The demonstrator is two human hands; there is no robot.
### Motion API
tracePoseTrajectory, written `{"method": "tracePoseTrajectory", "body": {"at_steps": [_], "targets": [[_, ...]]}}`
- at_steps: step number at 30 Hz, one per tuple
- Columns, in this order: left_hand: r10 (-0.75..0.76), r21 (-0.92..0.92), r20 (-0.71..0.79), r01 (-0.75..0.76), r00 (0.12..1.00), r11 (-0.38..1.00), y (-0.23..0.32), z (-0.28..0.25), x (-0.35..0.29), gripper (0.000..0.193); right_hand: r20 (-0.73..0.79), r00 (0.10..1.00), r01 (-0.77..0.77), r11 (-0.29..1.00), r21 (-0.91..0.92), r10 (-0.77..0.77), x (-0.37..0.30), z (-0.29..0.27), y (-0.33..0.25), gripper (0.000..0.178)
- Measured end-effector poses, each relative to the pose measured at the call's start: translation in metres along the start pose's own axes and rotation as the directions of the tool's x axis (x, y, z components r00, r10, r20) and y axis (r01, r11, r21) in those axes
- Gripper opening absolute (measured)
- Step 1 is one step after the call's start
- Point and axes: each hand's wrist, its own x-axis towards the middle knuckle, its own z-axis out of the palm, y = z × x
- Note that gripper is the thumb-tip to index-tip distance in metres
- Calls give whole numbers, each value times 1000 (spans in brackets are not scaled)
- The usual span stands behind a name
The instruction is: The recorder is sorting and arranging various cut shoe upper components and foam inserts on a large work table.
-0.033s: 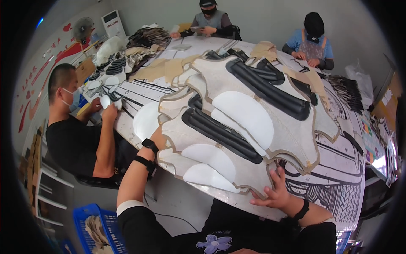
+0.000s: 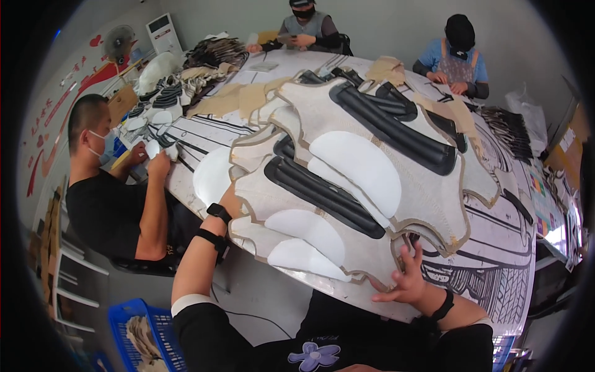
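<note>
In front of me lies a stack of beige fabric panels with brown bound edges. Each panel I can see well bears black padded strips and white half-moon pieces. My left hand reaches to the left edge of the nearest panel; the fabric hides its fingers. At the near right corner of that panel is my right hand, its fingers spread and holding nothing. Whether its fingertips touch the bound edge is hard to tell. A white rounded sheet lies beyond my left wrist.
A person at my left handles a small white piece. Two more people sit across the table. Piles of dark strips and beige cloth lie around. A blue basket with fabric stands on the floor, lower left.
My right hand has shifted slightly right, its fingers a little farther from the panel's edge. The panels and my left hand look almost unchanged.
</note>
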Motion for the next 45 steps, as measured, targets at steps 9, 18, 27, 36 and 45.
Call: {"method": "tracePoseTrajectory", "body": {"at_steps": [9,18,27,36,45], "targets": [[-214,-319,-184,147,959,936,-11,14,3,63,131,950,-304,933,190,283,1,2,17,66],[-29,403,-166,95,986,910,31,-19,19,43,165,962,-244,959,142,220,6,-2,27,62],[-138,643,-74,153,988,750,21,-29,12,49,184,941,-314,934,169,283,8,-3,20,68],[-186,156,-104,200,977,967,12,-20,15,42,224,931,-325,934,147,289,7,-5,19,71],[-295,-24,-74,294,953,955,37,-19,20,40,215,934,-319,936,151,284,8,-3,21,71]]}}
